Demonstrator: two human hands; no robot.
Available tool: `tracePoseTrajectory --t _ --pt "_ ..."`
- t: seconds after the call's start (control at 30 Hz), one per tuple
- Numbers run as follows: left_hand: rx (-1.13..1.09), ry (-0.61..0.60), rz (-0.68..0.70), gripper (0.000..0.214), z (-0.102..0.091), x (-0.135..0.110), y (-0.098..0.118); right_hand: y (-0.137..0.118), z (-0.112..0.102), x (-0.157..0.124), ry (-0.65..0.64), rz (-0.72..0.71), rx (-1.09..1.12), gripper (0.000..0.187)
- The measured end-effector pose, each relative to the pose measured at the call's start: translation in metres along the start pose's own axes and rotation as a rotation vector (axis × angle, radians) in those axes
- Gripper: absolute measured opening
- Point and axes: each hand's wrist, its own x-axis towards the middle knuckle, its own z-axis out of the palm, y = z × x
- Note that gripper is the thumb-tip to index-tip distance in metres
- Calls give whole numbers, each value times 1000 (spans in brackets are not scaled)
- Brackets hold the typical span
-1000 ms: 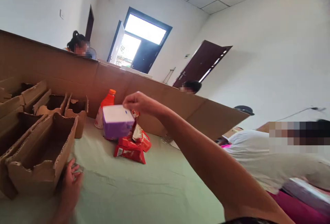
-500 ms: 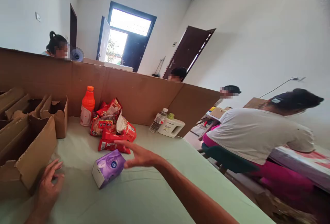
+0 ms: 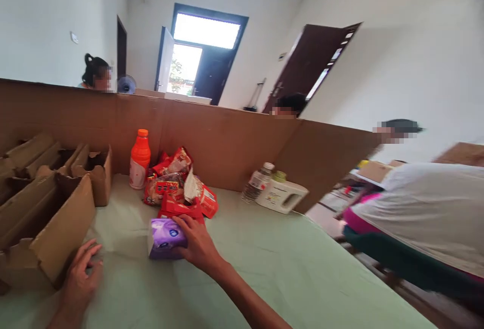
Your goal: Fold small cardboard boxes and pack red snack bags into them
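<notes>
My right hand point(image 3: 198, 243) grips the right end of a purple tissue pack point(image 3: 162, 243), thumb at the near side and fingers over the far side. The pack is on the green table covering, just in front of several red snack bags point(image 3: 176, 182). My left hand point(image 3: 81, 276) lies on the table beside a tall cardboard box point(image 3: 64, 233), fingers apart and a little bent, holding nothing. An orange-capped bottle point(image 3: 139, 160) stands upright left of the snack bags.
More open cardboard boxes point(image 3: 100, 182) stand at the left. A cardboard partition point(image 3: 223, 142) runs along the back. Near it are a clear plastic bottle point(image 3: 257, 185) and a white jug point(image 3: 282, 195). A person in a white shirt point(image 3: 434, 208) sits at the right, beyond the table edge.
My right hand has closed on the tissue pack, which has turned a little. The left hand stays by the box. The view has swung slightly left.
</notes>
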Motion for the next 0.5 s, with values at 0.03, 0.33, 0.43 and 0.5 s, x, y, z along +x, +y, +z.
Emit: tracePoseTrajectory --t 0.03,0.33,0.43,0.5 --pt "5 6 8 38 1 -1 0 2 3 2 28 29 -21 82" --pt "80 24 84 36 12 -20 1 26 39 0 256 7 -281 66" --pt "89 18 169 35 14 -24 0 27 40 0 254 25 -254 68" --pt "96 39 234 33 14 -23 -1 24 39 2 260 35 -188 71"
